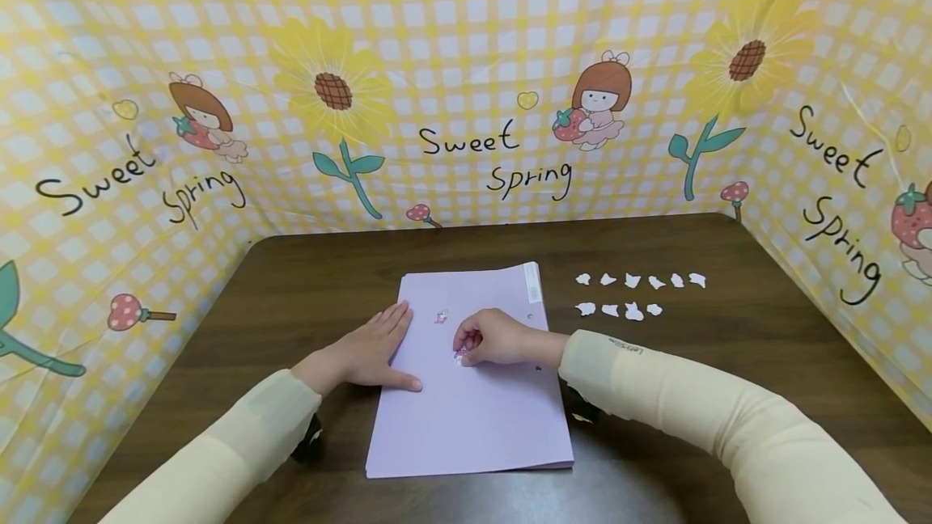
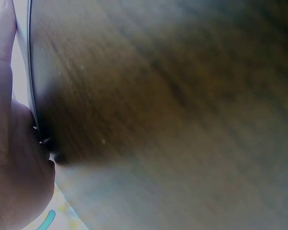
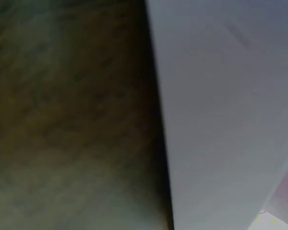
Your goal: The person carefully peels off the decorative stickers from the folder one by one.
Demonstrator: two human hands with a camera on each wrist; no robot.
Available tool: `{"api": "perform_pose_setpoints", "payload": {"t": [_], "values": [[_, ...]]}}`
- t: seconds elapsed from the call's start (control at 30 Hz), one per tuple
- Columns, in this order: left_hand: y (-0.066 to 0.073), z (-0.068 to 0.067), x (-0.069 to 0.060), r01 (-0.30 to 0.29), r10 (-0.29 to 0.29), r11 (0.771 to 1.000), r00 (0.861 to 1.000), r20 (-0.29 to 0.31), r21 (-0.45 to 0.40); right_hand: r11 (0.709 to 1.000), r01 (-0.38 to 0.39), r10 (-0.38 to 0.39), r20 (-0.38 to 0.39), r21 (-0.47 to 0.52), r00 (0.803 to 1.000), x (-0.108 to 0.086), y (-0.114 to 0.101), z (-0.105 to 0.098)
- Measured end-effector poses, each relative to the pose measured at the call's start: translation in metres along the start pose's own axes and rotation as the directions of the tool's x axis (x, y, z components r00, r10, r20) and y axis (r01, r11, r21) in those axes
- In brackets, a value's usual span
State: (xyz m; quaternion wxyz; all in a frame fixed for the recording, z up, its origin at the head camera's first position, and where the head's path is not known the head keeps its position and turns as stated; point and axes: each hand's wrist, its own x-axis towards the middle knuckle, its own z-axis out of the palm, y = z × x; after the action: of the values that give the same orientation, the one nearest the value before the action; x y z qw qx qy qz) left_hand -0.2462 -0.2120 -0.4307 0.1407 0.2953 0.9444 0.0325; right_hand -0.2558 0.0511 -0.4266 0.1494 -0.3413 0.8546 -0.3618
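A lilac file folder [image 1: 466, 427] lies flat on the table, its left edge under my left hand [image 1: 374, 350]. That hand rests with fingers straight and thumb spread on the cover; the left wrist view shows part of the same hand [image 2: 14, 158] at the folder's edge. My right hand [image 1: 498, 338] pinches a small pink-and-white sticker [image 1: 459, 357] between thumb and fingers, at the middle of the cover. Part of the sticker is hidden by the fingers. Another small pinkish sticker [image 1: 441, 317] lies on the cover above it. Folder cover [image 3: 216, 120] fills much of the right wrist view.
Several white cut-out pieces [image 1: 632, 311] lie in two rows on the brown table [image 1: 655, 249], right of the folder. A white label [image 1: 533, 283] is at the folder's upper right corner. A yellow checked cloth [image 1: 466, 63] stands around the back and sides.
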Motion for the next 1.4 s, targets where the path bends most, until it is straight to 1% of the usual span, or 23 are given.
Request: {"api": "perform_pose_setpoints", "payload": {"t": [0.17, 0.27, 0.43, 0.7, 0.83, 1.03, 1.4], "values": [[0.0, 0.0001, -0.0001, -0.003, 0.003, 1.0, 1.0, -0.006, -0.003, 1.0, 0.02, -0.02, 0.005, -0.022, 1.0, -0.0006, -0.0004, 0.0], [-0.0004, 0.0006, -0.0002, -0.002, 0.002, 1.0, 1.0, -0.005, -0.004, 0.999, 0.018, -0.018, 0.001, -0.032, 1.0, -0.0011, -0.0013, 0.0001], [-0.0004, 0.0006, -0.0005, -0.004, 0.004, 1.0, 1.0, -0.008, -0.007, 1.0, 0.0, -0.001, -0.032, -0.016, 0.999, -0.0016, -0.0016, 0.0003], [0.0002, 0.001, -0.0002, 0.001, -0.001, 1.0, 1.0, -0.002, -0.007, 1.0, 0.007, -0.007, -0.054, 0.009, 0.999, -0.0039, -0.002, 0.0006], [0.0008, 0.0004, -0.0003, 0.005, -0.005, 1.0, 1.0, -0.001, 0.002, 0.999, -0.008, 0.01, -0.047, 0.033, 0.999, -0.0039, -0.0021, 0.0003], [0.001, -0.0007, -0.0007, 0.006, -0.006, 1.0, 1.0, -0.005, -0.012, 0.998, -0.044, 0.046, -0.026, 0.045, 0.999, -0.0035, -0.0044, -0.0002], [0.0012, -0.0014, 0.0002, 0.01, -0.01, 1.0, 1.0, -0.002, 0.005, 0.998, -0.054, 0.055, -0.016, 0.042, 0.998, -0.0028, -0.0048, -0.001]]}}
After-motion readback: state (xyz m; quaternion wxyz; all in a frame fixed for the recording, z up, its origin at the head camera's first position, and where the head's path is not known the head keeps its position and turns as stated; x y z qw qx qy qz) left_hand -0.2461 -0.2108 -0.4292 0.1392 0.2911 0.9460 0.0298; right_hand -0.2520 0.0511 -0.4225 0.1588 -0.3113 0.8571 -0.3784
